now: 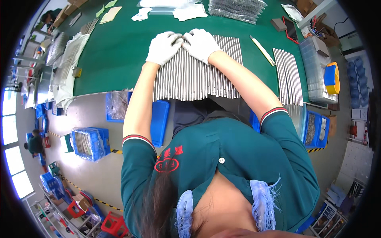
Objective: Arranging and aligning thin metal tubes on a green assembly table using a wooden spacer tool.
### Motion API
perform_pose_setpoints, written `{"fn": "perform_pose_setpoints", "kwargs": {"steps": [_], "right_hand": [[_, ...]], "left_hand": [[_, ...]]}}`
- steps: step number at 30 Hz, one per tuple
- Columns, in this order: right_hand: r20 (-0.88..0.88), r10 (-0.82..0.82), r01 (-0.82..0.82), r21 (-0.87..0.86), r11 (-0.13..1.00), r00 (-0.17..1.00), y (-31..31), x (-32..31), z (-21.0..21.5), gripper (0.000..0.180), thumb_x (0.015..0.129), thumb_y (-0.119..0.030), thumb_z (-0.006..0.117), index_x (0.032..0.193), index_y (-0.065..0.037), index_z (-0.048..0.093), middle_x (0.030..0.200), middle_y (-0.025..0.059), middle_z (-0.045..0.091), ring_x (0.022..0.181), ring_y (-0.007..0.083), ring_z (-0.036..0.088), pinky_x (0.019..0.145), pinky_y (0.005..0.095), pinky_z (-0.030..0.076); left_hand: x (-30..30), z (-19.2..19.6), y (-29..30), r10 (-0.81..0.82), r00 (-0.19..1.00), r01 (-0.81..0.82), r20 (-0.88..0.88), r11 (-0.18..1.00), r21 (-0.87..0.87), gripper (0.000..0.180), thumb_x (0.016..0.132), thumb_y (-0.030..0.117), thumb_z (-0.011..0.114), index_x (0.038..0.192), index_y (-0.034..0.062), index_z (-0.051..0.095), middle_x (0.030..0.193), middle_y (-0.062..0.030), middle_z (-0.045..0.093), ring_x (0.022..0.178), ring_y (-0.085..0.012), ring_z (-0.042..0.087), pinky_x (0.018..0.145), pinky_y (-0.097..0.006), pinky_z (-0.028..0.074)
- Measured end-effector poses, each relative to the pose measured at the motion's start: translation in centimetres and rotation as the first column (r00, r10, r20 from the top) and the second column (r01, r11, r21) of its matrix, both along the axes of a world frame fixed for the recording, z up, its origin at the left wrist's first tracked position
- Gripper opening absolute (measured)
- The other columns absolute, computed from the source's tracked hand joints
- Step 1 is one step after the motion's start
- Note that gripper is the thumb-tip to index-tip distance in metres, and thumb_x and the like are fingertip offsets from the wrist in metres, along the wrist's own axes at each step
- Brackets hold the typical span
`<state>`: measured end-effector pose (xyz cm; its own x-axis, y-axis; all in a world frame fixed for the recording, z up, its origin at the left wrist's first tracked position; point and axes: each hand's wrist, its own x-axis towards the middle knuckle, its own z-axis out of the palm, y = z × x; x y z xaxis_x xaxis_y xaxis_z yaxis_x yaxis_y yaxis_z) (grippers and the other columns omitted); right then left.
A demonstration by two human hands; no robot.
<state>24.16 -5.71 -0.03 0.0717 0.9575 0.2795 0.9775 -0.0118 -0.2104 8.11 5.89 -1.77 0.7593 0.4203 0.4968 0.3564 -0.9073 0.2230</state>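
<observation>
A row of thin metal rods [194,81] lies side by side on the green tabletop [107,59], their near ends reaching the table's front edge. White gloves cover both my hands. My left hand [163,47] rests over the far left part of the row, fingers bent in toward the middle. Beside it, my right hand [200,44] lies over the far ends, its fingertips nearly meeting the left ones. Both sets of fingers are closed at the rods' far ends; whatever they pinch is too small to make out.
Right of the row lie a cutter knife [262,50] and a smaller group of rods [287,75]. Clear plastic boxes [313,71] with a blue and yellow tape roll [331,78] stand at the right edge. Bagged metal parts [237,10] sit at the back. Blue crates [90,143] stand on the floor.
</observation>
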Motion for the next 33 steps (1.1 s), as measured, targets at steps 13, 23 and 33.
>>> {"fn": "perform_pose_setpoints", "kwargs": {"steps": [13,23,33], "right_hand": [[0.053,-0.114,0.118,-0.092,0.989,0.992,-4.0,6.8,1.1,0.051,0.098,-0.053,0.052,0.127,-0.016,0.069,0.129,0.0145,0.066,0.117,0.0329,0.065,0.101,0.0443,0.052],[-0.003,-0.104,0.103,-0.092,0.99,0.995,-4.4,5.9,0.5,0.04,0.1,-0.041,0.05,0.127,-0.016,0.068,0.121,0.0162,0.066,0.112,0.0364,0.063,0.098,0.0479,0.052],[-0.056,-0.194,0.193,-0.022,0.981,0.979,-6.9,11.0,-0.9,0.043,0.096,-0.051,0.058,0.121,-0.019,0.073,0.126,0.0148,0.067,0.115,0.0351,0.064,0.101,0.0448,0.052]], "left_hand": [[-5.2,2.6,-4.3,-0.072,0.994,0.055,0.079,0.98,0.193,0.032,0.095,0.028,0.067,0.119,0.0094,0.072,0.119,-0.0131,0.071,0.108,-0.031,0.065,0.093,-0.043,0.05],[-7.8,0.5,-3.6,0.202,0.964,-0.114,0.171,0.9,-0.421,0.035,0.1,0.028,0.064,0.125,0.0035,0.071,0.126,-0.0171,0.07,0.121,-0.0312,0.065,0.107,-0.039,0.048],[-7.3,-0.3,-4.4,0.179,0.966,-0.149,0.185,0.975,-0.166,0.036,0.097,0.036,0.065,0.114,0.0056,0.074,0.116,-0.0142,0.074,0.113,-0.0327,0.066,0.101,-0.043,0.05]]}}
